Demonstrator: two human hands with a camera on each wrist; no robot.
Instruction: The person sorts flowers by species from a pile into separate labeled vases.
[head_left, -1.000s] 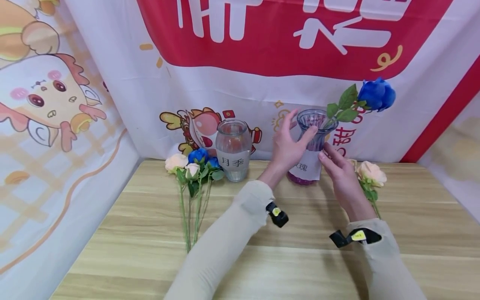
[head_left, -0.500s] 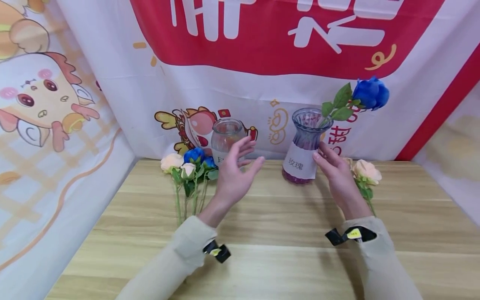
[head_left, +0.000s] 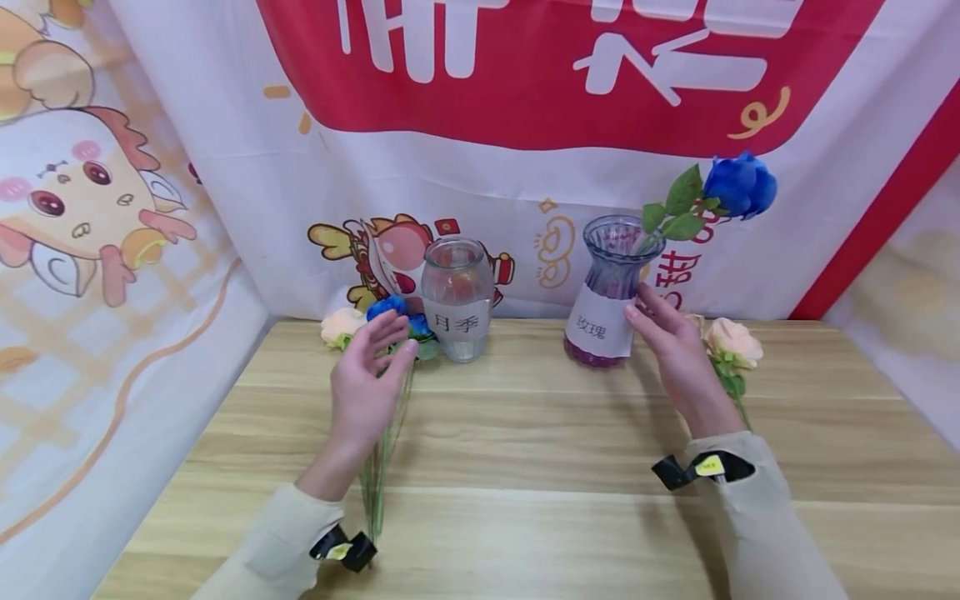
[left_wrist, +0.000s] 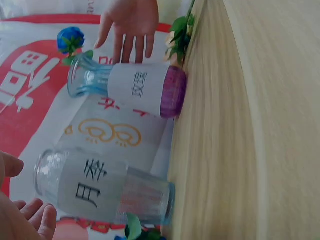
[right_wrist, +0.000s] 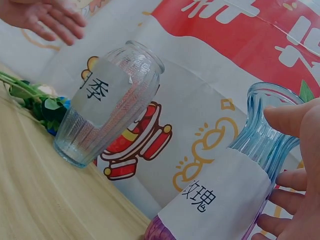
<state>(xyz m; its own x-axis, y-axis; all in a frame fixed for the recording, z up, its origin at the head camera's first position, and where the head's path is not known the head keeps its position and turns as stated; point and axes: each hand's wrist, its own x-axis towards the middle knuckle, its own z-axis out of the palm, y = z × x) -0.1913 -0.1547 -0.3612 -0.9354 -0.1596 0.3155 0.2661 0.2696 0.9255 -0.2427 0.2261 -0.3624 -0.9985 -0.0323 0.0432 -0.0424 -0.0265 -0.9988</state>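
Note:
My right hand [head_left: 678, 358] is at the right side of a flared glass vase [head_left: 615, 282], fingers extended along it. The vase is bluish above and purple at the base, with a white paper label [right_wrist: 215, 195] round its middle. A blue artificial rose [head_left: 741, 185] leans out of its mouth to the right. My left hand [head_left: 367, 383], fingers loosely spread and holding nothing, hovers over a bunch of artificial flowers, partly hiding their blue heads [head_left: 386, 307], a peach head [head_left: 339, 327] and green stems [head_left: 378, 492]. Right of that hand stands a clear ribbed vase [head_left: 457, 283] with its own label.
More peach flowers [head_left: 733, 342] lie on the wooden table [head_left: 525, 467] beyond my right hand. A printed white and red cloth [head_left: 525, 192] hangs directly behind both vases, and a cartoon-patterned cloth [head_left: 97, 192] borders the left side.
My left hand has let go of the flared vase's neck and swung left past the clear vase to the flower bunch. My right hand has stayed beside the flared vase.

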